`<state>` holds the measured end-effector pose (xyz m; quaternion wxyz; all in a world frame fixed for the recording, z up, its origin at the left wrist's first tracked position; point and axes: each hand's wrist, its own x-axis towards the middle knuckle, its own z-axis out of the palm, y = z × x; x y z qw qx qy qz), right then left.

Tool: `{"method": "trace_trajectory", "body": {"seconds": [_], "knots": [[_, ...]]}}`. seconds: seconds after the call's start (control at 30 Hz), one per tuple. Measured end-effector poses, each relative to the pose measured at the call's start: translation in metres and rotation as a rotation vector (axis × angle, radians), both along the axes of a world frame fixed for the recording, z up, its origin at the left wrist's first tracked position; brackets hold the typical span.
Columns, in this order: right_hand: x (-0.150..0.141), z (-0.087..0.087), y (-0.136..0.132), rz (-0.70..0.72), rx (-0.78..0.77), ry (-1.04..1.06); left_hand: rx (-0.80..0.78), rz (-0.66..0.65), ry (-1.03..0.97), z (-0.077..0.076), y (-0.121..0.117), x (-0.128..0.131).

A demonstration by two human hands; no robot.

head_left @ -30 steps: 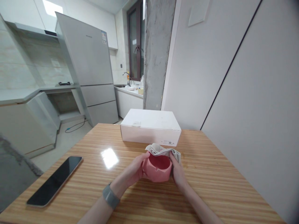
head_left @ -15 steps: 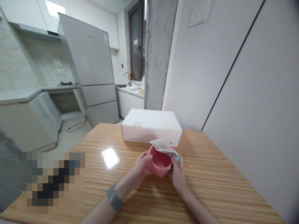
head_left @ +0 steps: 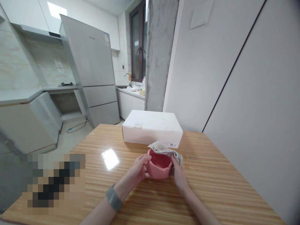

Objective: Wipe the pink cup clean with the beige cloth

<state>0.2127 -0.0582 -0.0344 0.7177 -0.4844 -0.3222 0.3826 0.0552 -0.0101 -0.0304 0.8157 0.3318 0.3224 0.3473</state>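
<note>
A pink faceted bowl [head_left: 159,167] is held just above the wooden table [head_left: 211,187], near its middle. My left hand [head_left: 137,170] grips the bowl's left side, thumb at the rim. My right hand [head_left: 179,172] presses a grey cloth [head_left: 164,149] against the bowl's right and far rim. The cloth drapes over the far edge of the bowl. A grey band sits on my left wrist [head_left: 113,198].
A white flat box [head_left: 152,128] lies on the table just behind the bowl. A pixelated patch [head_left: 53,182] covers something at the table's left front. A white wall stands close on the right. A fridge [head_left: 93,68] and kitchen counters are beyond the table's left.
The bowl has tipped and turned a little between my hands, and the cloth has shifted along its far rim. Both hands stay on the bowl.
</note>
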Motion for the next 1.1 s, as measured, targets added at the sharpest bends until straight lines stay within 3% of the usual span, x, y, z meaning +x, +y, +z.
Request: {"method": "trace_trajectory", "body": {"seconds": [0.13, 0.2, 0.3, 0.4, 0.47, 0.67, 0.9, 1.1], "knots": [[-0.017, 0.000, -0.006, -0.050, 0.126, -0.111, 0.047, 0.146, -0.115, 0.000, -0.001, 0.006], [-0.021, -0.002, -0.007, -0.040, 0.161, -0.133, 0.067, 0.151, -0.141, 0.004, -0.004, 0.007], [-0.019, -0.005, -0.005, -0.066, 0.112, -0.107, 0.107, 0.065, -0.119, 0.014, -0.008, 0.005], [-0.008, -0.004, -0.002, -0.169, -0.011, -0.035, 0.021, -0.028, -0.060, 0.018, -0.009, 0.003], [-0.002, -0.003, -0.001, -0.197, -0.045, 0.011, -0.035, -0.069, -0.007, 0.016, -0.008, 0.003], [0.006, 0.000, 0.001, -0.114, -0.055, 0.024, 0.031, -0.170, 0.021, 0.005, -0.005, 0.003], [-0.003, -0.006, -0.001, -0.046, -0.005, 0.005, 0.033, 0.003, 0.053, 0.002, -0.002, 0.002], [-0.013, -0.006, -0.007, -0.116, 0.140, -0.161, 0.152, 0.076, -0.142, 0.006, -0.014, 0.011]]}}
